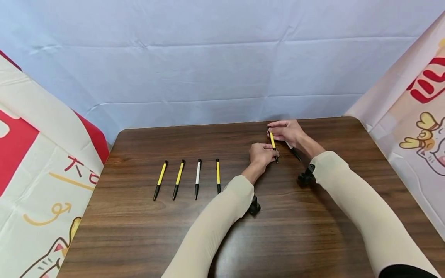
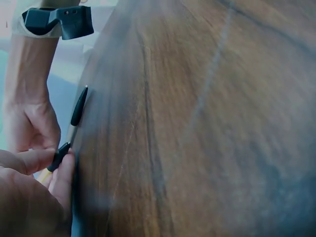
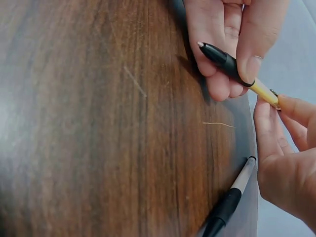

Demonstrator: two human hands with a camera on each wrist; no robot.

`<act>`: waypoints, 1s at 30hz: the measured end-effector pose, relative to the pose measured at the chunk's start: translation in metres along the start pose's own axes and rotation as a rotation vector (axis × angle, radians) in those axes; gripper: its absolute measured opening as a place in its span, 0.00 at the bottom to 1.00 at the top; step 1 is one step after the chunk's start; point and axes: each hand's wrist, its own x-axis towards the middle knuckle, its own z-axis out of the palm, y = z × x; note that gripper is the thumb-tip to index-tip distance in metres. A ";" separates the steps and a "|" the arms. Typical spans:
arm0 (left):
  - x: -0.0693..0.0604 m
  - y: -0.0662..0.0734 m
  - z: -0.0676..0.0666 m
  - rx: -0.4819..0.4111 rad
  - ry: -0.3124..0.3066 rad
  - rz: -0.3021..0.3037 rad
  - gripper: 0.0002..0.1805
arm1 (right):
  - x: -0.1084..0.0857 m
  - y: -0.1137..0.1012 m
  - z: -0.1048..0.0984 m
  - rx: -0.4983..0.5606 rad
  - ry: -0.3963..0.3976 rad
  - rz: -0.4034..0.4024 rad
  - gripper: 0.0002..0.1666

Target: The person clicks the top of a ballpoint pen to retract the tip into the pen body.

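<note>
A big pale sheet (image 1: 208, 69) hangs behind the far edge of the brown table (image 1: 146, 235); a picture cloth on the left (image 1: 28, 154) and a picture cloth on the right (image 1: 393, 127) close in the sides; two cream sleeves (image 1: 208, 231) reach in over the wood; toward the left edge lie four pens in a row, a first yellow pen (image 1: 161, 175), a second yellow pen (image 1: 179, 175), a row white pen (image 1: 197, 175) and a last yellow pen (image 1: 218, 173); they have gaps between them, I guess so each is easy to see and pick up, and the left sleeve comes right by the last one's tip.

Near the far edge, right of the middle, the left hand (image 1: 262, 155) pinches the black writing end of a held yellow pen (image 1: 272, 141); the right hand (image 1: 287, 132) pinches its other end; with both ends held, I think it can't wobble or roll off; a loose white pen (image 1: 290, 145) lies just beside the right hand, slanting toward the right edge; the held pen's little tip points to the near edge.
</note>
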 end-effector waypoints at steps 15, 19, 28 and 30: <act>-0.004 -0.001 -0.011 -0.115 -0.091 -0.007 0.08 | -0.004 0.002 0.001 -0.022 -0.065 -0.021 0.32; -0.005 0.001 -0.015 -0.131 -0.111 -0.014 0.09 | -0.006 0.002 0.001 -0.004 -0.084 -0.020 0.32; -0.005 0.000 -0.022 -0.153 -0.133 -0.021 0.07 | -0.006 0.001 0.003 0.028 -0.120 -0.040 0.31; -0.005 0.001 -0.023 -0.156 -0.137 -0.025 0.07 | -0.006 0.001 0.004 0.043 -0.126 -0.045 0.30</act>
